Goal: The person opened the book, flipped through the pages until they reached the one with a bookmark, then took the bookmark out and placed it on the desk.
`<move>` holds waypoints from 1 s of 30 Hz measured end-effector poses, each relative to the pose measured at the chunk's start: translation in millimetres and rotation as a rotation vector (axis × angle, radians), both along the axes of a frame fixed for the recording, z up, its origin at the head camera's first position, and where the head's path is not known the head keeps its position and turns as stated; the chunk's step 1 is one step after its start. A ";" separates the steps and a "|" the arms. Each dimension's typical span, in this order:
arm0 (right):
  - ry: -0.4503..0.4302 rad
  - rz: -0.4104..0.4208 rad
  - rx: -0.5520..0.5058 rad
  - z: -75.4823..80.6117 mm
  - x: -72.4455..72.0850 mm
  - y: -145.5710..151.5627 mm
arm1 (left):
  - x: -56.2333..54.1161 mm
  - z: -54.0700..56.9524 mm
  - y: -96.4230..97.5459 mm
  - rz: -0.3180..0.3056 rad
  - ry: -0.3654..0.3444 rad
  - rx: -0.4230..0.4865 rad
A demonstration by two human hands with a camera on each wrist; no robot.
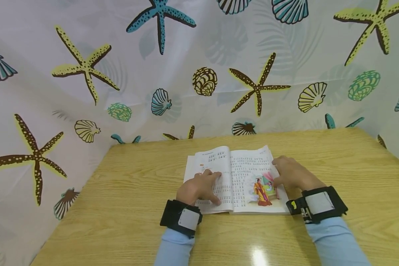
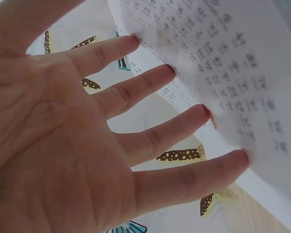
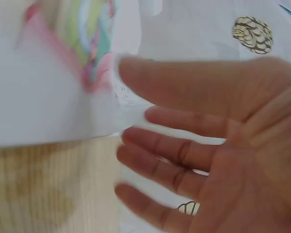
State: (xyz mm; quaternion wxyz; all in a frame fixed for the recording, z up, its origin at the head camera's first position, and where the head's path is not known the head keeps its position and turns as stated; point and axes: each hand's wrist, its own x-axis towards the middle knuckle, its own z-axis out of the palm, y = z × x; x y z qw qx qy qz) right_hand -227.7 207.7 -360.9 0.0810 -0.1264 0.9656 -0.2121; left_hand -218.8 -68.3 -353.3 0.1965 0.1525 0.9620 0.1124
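Starting on the far left, a pale cloth rises behind the scene, printed with starfish and shells in brown, yellow and blue. At its foot spreads the wood-grain bench. In comes a light-blue left sleeve, then a black left wrist strap with a pale plate on top, and here's the left hand, lying over the left page. Its grip is loose and wide: fingers straight and parted, clasping nothing, and the left wrist view shows the fingertips up against the paper.

Now the book itself, spread flat on the bench between the two hands, short lines of print peeking out around the left hand. Over the fold we go to the right page, packed with rows of text, and low down there's a colour illustration: a figure in a yellow robe, a smaller one behind, a pink curtain above.

Right at the outer edge, the right hand! Thumb at the page, set well apart from the gently bent fingers, so that grip is slack too, blurred in the right wrist view. Behind it, a black right wrist strap and a light-blue right sleeve.
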 end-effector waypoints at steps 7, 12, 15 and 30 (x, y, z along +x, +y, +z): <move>0.042 0.026 -0.271 0.6 0.4 6.2 | -1.4 -0.9 -0.6 -0.012 0.007 -0.003; -0.023 0.039 -0.377 2.0 0.3 9.6 | -2.0 -0.8 -0.6 -0.015 0.005 0.003; -0.091 0.075 -0.446 4.6 1.5 12.4 | -2.1 -0.1 -0.2 -0.019 0.007 0.004; -0.321 0.125 -0.572 13.3 5.6 2.1 | -1.5 -0.4 -0.7 0.001 -0.012 0.014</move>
